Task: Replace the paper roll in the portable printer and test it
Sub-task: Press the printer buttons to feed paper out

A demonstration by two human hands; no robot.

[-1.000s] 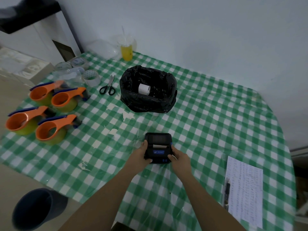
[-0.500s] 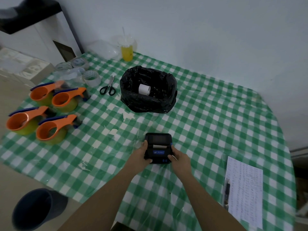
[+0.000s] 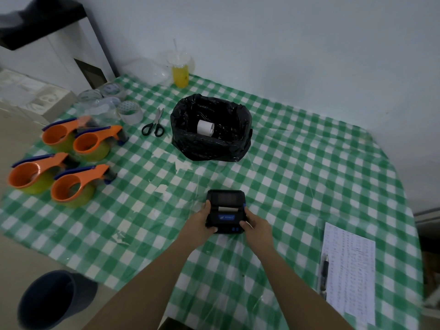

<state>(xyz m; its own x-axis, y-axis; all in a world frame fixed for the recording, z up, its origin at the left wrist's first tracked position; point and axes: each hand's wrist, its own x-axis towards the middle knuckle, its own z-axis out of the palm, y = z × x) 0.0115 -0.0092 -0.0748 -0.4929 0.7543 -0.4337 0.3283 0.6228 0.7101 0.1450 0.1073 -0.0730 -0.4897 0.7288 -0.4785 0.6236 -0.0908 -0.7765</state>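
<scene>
The portable printer (image 3: pixel 225 211) sits on the green checked tablecloth (image 3: pixel 309 177), gripped at its sides by the left hand (image 3: pixel 199 225) and right hand (image 3: pixel 257 225), with white paper showing in its slot. Beyond the printer, a paper roll (image 3: pixel 205 127) lies inside a black-lined bin (image 3: pixel 210 129); scissors (image 3: pixel 154 126) lie left of that bin.

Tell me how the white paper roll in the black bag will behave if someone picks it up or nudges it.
The paper roll lies on its side, so a nudge would probably roll it. It looks small and hollow, so likely light. The crinkled bag under it should yield and may stop it soon.
</scene>
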